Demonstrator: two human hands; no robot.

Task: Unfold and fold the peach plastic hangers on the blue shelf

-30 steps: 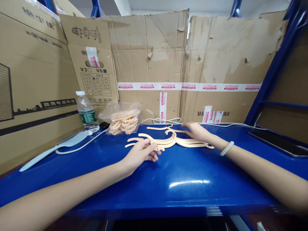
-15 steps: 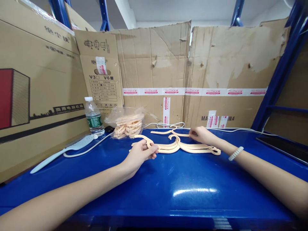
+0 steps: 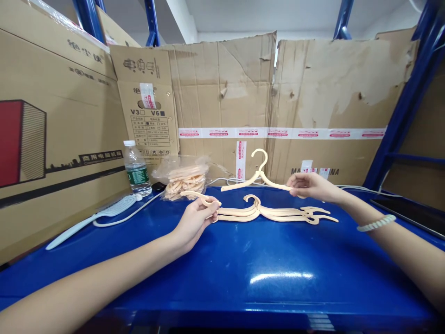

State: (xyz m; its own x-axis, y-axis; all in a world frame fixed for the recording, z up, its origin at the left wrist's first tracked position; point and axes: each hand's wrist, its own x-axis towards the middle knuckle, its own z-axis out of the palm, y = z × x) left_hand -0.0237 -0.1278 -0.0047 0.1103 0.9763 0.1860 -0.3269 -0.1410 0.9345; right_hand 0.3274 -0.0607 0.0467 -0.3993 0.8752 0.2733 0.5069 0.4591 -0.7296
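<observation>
My right hand point(image 3: 306, 186) is closed on the right arm end of a cream plastic clothes hanger point(image 3: 243, 184), its hook pointing up above the back of the table. Between the fingers of my left hand point(image 3: 199, 221) is a curved cream hanger piece point(image 3: 190, 194). Beside that hand lie several cream hangers point(image 3: 239, 217), nested together with hooks to the back. Curved ends point(image 3: 314, 215) stick out at the right of these hangers. My left fingers cover their left ends, so I cannot tell whether the curved piece is joined to one.
A clear bag point(image 3: 187, 178) of cream pieces sits at the back left, near a water bottle point(image 3: 137, 171) and a pale hairbrush point(image 3: 97, 218). A white cable runs along the back. Cardboard walls point(image 3: 222, 93) enclose the blue table point(image 3: 222, 269). A dark flat device point(image 3: 413, 215) lies at right.
My right hand has moved right and raised the hanger from the table, its hook now upright. My left hand has shifted slightly left with the curved piece. Curved ends now show at the nested hangers' right.
</observation>
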